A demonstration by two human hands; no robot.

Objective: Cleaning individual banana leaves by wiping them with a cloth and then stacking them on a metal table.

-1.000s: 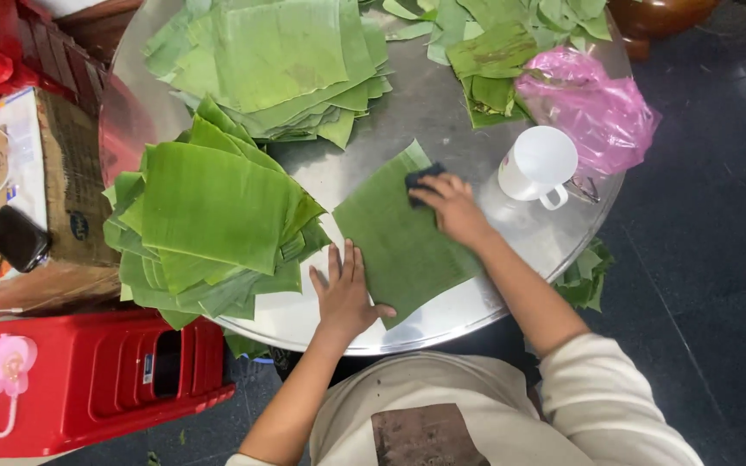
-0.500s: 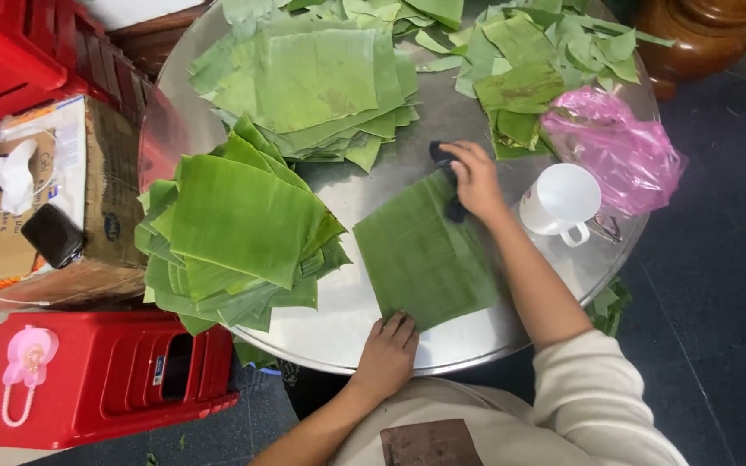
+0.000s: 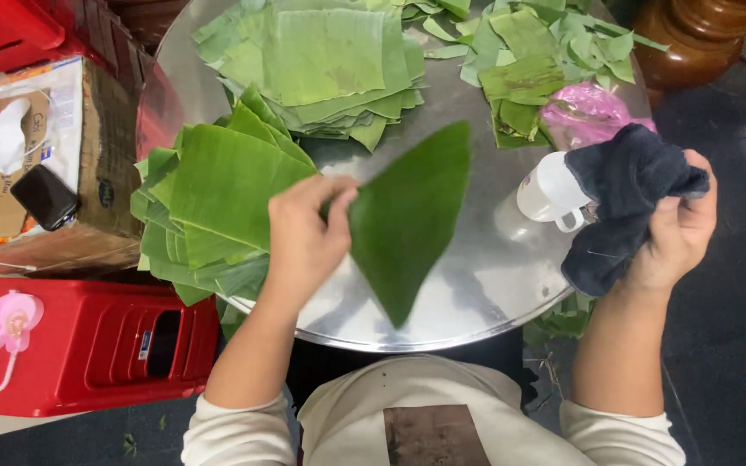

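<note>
My left hand (image 3: pixel 304 237) pinches the edge of a dark green banana leaf piece (image 3: pixel 407 220) and lifts it off the round metal tray table (image 3: pixel 485 276). My right hand (image 3: pixel 679 229) is raised to the right of the table and grips a dark cloth (image 3: pixel 623 203). A stack of cut leaves (image 3: pixel 213 198) lies just left of the held leaf. Another leaf stack (image 3: pixel 321 60) sits at the far side.
A white cup (image 3: pixel 550 192) stands on the table near the cloth, with a pink plastic bag (image 3: pixel 593 112) and leaf scraps (image 3: pixel 537 60) behind it. A red plastic stool (image 3: pixel 88 345) and a cardboard box (image 3: pixel 36 173) holding a dark phone (image 3: pixel 45 197) are at left.
The right hand stopped wiping the leaf and lifted the cloth away to the right. The left hand came up from the table edge, took the leaf's side and raised it.
</note>
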